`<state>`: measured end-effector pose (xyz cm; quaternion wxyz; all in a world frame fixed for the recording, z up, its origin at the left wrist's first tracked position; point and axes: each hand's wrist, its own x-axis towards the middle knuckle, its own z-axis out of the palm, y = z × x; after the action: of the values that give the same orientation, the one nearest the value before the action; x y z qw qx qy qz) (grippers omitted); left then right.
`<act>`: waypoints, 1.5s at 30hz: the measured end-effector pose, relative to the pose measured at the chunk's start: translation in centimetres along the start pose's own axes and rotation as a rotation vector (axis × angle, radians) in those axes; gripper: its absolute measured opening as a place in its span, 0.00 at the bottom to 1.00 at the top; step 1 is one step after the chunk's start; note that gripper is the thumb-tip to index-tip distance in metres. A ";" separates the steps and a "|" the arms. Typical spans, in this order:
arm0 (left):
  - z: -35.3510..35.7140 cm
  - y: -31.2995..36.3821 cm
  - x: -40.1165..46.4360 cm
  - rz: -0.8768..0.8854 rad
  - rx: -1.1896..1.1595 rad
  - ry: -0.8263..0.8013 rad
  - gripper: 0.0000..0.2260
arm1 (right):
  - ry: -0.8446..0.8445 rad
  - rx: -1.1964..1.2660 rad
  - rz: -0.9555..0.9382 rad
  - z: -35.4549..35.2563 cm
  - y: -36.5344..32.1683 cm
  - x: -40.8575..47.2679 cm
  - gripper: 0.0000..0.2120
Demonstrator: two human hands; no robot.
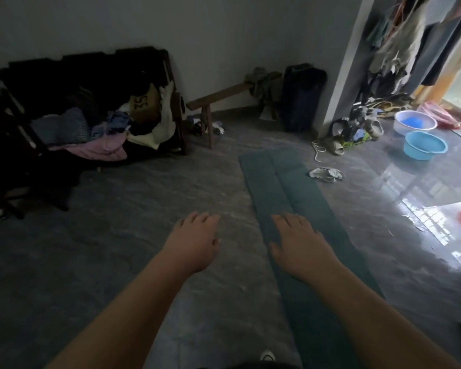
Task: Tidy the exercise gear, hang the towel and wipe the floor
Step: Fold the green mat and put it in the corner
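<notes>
Floor bears mat under right hand (fingers straight).

Dark green mat, folded lengthwise, flat on grey floor; crumpled grey cloth just beside its far right edge.

1. The mat is dark green, plain, with one darker line running down its length.
2. The floor is dark grey with a pale marbled streaking (glossy and light where daylight hits it at the right).
3. Two basins: the nearer basin is light blue, the farther basin white with blue contents.
4. The crumpled cloth beside the mat is grey and white.
5. The bench is dark brown.
6. The wall is pale grey.
</notes>
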<state>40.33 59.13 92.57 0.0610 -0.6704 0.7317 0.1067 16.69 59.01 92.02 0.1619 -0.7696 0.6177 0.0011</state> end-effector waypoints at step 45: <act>14.6 12.7 79.0 1.111 0.418 -0.408 0.28 | -0.091 0.465 1.063 16.6 24.4 50.5 0.33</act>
<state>19.49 -12.83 60.98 0.2646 -0.1301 0.9500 0.1027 8.77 10.64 60.09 0.3302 -0.2975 0.8956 -0.0202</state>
